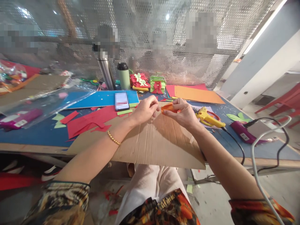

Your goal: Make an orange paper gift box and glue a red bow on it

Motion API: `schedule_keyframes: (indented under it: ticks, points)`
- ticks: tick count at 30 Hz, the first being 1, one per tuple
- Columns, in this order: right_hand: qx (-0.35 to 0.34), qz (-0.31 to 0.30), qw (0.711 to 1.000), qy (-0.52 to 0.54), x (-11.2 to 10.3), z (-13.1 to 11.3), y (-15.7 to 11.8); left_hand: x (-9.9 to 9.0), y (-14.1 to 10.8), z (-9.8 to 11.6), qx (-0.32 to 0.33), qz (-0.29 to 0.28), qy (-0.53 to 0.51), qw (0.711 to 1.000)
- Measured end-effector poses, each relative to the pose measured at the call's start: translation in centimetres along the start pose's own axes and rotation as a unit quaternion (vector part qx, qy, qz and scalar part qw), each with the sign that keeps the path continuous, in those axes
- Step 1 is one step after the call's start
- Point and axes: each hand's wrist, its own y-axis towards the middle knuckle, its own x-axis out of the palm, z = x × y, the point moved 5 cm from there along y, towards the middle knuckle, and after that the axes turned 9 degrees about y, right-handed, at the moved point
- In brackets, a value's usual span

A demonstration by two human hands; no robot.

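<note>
My right hand (184, 115) pinches a folded orange piece (170, 108), which looks like paper or felt, between thumb and fingers. Just left of it, my left hand (145, 109) is closed with its fingertips pressed together; whatever they may hold is too small to make out. Both hands are above a brown cardboard sheet (150, 143) at the table's front edge. A yellow glue gun (208, 118) lies to the right of my right hand. Red cut pieces (93, 120) lie left of my left hand, partly on the cardboard.
A phone (122, 102) lies on a blue board (93, 99). Behind it stand a steel flask (106, 73), a green bottle (123, 76) and red and green decorated boxes (158, 86). Orange sheets (199, 94) lie back right. A white cable (253, 156) hangs near my right arm.
</note>
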Motion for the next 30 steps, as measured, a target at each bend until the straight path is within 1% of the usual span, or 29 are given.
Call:
schedule_keyframes:
  ticks: [2, 5, 8, 11, 15, 22, 30]
  points:
    - [0.004, -0.005, 1.000, 0.019, 0.0, 0.0, 0.0, 0.2, 0.1, -0.5, -0.044, -0.025, -0.046, 0.998]
    - [0.006, -0.021, 0.999, 0.036, -0.1, 0.1, 0.0, 1.0, -0.1, -0.8, -0.091, -0.085, -0.124, 0.984]
    - [0.012, -0.032, 0.998, 0.054, -0.2, 0.2, -0.1, 1.3, -0.4, -0.7, -0.108, -0.101, -0.183, 0.972]
    - [0.019, -0.041, 0.995, 0.087, -0.1, 0.2, -0.2, 1.2, -0.5, -0.6, -0.103, -0.096, -0.204, 0.969]
    - [0.035, -0.050, 0.990, 0.125, 0.0, -0.2, -0.3, 1.4, -0.3, -0.8, -0.084, -0.081, -0.205, 0.972]
    - [0.067, -0.083, 0.977, 0.184, 0.1, -0.5, -0.4, 1.7, -0.2, -1.3, -0.063, -0.091, -0.220, 0.969]
    - [0.055, -0.111, 0.972, 0.201, 0.4, -1.5, -0.5, 1.7, -0.2, -1.2, -0.061, -0.085, -0.203, 0.974]
